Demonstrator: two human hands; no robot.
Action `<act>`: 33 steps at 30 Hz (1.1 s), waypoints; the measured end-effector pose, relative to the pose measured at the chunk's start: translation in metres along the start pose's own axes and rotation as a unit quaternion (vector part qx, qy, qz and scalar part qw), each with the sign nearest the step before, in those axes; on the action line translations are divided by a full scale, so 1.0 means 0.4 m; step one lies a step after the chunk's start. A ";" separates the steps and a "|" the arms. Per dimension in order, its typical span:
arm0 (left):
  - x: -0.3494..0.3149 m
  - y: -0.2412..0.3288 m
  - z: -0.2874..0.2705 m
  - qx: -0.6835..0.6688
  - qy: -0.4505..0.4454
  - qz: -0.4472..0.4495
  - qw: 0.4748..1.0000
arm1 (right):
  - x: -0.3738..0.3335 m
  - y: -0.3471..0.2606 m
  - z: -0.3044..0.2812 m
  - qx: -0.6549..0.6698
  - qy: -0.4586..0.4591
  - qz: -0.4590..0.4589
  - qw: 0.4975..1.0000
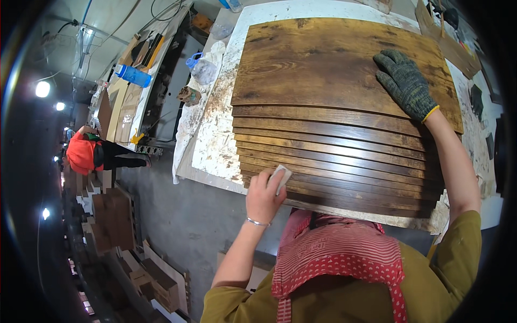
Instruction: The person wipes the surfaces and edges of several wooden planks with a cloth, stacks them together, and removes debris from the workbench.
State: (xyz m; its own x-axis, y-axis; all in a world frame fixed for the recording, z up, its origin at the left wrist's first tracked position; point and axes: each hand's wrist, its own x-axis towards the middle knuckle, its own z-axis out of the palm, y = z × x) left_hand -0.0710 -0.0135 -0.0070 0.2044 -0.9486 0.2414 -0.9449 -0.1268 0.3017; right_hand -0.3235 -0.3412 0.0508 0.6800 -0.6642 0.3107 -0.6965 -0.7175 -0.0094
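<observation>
A fanned stack of brown wood-grain boards (318, 64) lies in front of me, each board's near edge stepping out beyond the one above. My left hand (264, 195), bare with a bracelet at the wrist, is closed around a small pale pad (283, 178), perhaps a sanding sponge or folded cloth. It is at the near left edge of the lowest boards. My right hand (405, 83), in a dark grey knitted glove with a yellow cuff, rests flat on the right part of the top board, fingers stretched out.
Under the boards is a stained white sheet (212, 156) on the table. To the left stand a clear jug with a blue handle (202, 70) and a brown-stained can (188, 96). A blue bottle (133, 76) lies on another bench. A person in orange (81, 153) is farther left, near stacked boxes (112, 218).
</observation>
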 end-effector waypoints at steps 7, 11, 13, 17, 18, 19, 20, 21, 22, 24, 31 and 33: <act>0.008 -0.094 -0.027 0.049 0.053 -0.063 0.995 | -0.001 0.000 -0.001 0.010 -0.004 0.001 1.000; 0.012 0.013 -0.003 0.032 0.011 -0.009 0.999 | 0.001 -0.003 -0.003 0.016 -0.007 -0.001 1.000; 0.021 -0.045 -0.021 0.067 0.029 -0.040 0.997 | -0.005 0.001 -0.004 0.010 -0.006 0.002 1.000; 0.025 -0.084 -0.051 0.077 0.040 -0.082 0.993 | 0.000 -0.006 -0.011 0.022 -0.016 0.008 1.000; 0.027 -0.071 -0.046 0.063 0.023 -0.058 0.996 | 0.003 -0.009 -0.013 0.023 -0.015 0.006 1.000; 0.011 -0.049 -0.020 0.067 0.002 -0.028 0.997 | 0.005 -0.013 -0.016 0.023 -0.018 0.008 1.000; 0.007 -0.033 -0.012 0.070 0.004 -0.030 0.997 | 0.007 -0.017 -0.017 0.022 -0.020 0.009 1.000; 0.009 -0.015 -0.006 0.067 -0.014 -0.023 0.997 | 0.005 -0.015 -0.015 0.023 -0.020 0.008 1.000; 0.010 -0.008 -0.004 0.065 -0.031 -0.016 0.997 | 0.004 -0.013 -0.012 0.022 -0.020 0.014 0.999; 0.008 -0.089 -0.037 0.137 -0.006 -0.089 0.987 | -0.002 -0.003 -0.007 0.021 -0.021 0.020 0.999; 0.040 -0.151 -0.073 0.029 0.136 -0.113 0.984 | -0.005 -0.003 -0.003 0.015 -0.011 0.014 1.000; 0.024 -0.126 -0.035 0.046 0.124 -0.108 0.985 | -0.002 -0.001 -0.004 0.012 -0.003 0.011 1.000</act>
State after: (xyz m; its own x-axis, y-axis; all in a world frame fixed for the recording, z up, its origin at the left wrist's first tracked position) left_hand -0.0178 -0.0121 -0.0069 0.4481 -0.7979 0.4033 -0.8898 -0.3540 0.2881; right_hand -0.3240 -0.3401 0.0520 0.6659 -0.6815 0.3035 -0.7057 -0.7074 -0.0399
